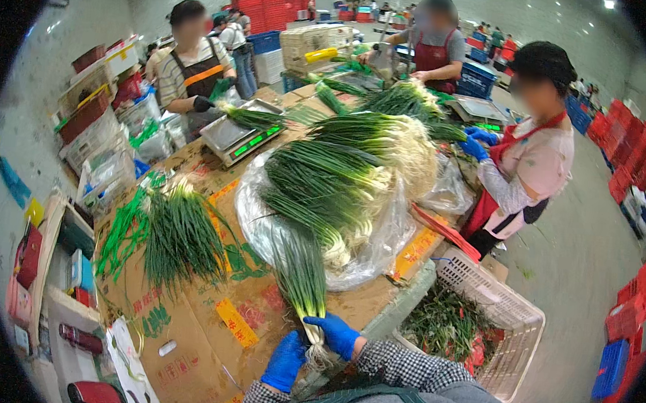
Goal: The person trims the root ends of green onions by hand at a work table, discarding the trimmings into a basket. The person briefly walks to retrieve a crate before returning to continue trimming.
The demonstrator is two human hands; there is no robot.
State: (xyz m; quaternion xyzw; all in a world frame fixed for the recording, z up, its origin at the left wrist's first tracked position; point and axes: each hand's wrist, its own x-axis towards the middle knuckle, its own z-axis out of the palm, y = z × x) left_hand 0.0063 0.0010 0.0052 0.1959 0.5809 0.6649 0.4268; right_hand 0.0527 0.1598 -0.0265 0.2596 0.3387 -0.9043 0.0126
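Observation:
A bunch of green onions (302,276) points away from me, its white stems and stringy roots close to my body. My right hand (335,335), in a blue glove, grips the white stems. Beside the roots is my left hand (285,363), also blue-gloved; its fingertips are partly hidden, so its grip is unclear. Just beyond lies a large pile of green onions (324,187) on clear plastic sheeting (251,219). Left of it, a smaller bunch of green onions (183,236) rests on the cardboard-covered table (196,327), next to green ties (124,238).
A white crate (517,322) with leaf trimmings stands at the table's right side. Digital scales (240,134) sit at the far left edge. Three co-workers stand around the table; one in blue gloves (476,145) is at the right. Shelving (51,272) borders the left.

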